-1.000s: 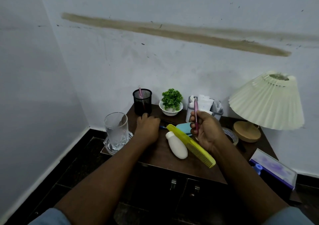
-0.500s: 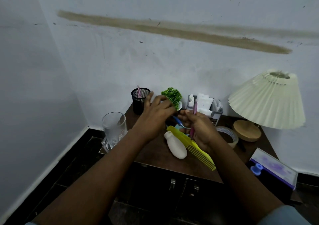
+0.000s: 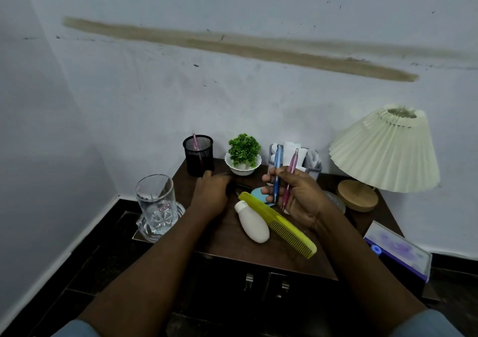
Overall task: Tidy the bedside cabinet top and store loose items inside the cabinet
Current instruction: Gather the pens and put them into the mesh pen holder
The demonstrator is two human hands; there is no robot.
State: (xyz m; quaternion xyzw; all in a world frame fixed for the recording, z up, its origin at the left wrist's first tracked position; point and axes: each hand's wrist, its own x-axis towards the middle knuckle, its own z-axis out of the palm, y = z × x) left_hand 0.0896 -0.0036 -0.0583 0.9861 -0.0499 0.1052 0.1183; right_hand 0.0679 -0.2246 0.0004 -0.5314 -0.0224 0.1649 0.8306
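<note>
Head view caught us partway through gathering the loose pens. Our right hand (image 3: pixel 301 197) was clenched round two of them, a blue pen (image 3: pixel 278 160) and a pink pen (image 3: pixel 293 163), both held upright above the cabinet top (image 3: pixel 227 241). Our left hand (image 3: pixel 210 194) lay knuckles-up on the wood beside a dark slim item (image 3: pixel 240 185). Its fingers were hidden, so we could not tell whether it gripped anything.

We judged the task far from done. The yellow comb (image 3: pixel 278 224) lay partly over the white bottle (image 3: pixel 252 221), a blue disc (image 3: pixel 258 193) sat behind them, and the cabinet doors (image 3: pixel 248 282) below were closed. Next, we reckoned, the pens wanted dropping into the black mesh cup (image 3: pixel 198 155), or the doors wanted opening, which would call for a free hand.

The top was dark brown wood and crowded. A glass (image 3: pixel 156 204) stood at its left corner, a small plant (image 3: pixel 243 153) in a white bowl stood at the back, and a pleated lamp (image 3: pixel 385 150) stood on the right. The wall (image 3: pixel 155 90) behind was pale and scuffed, crossed by a brown streak.
</note>
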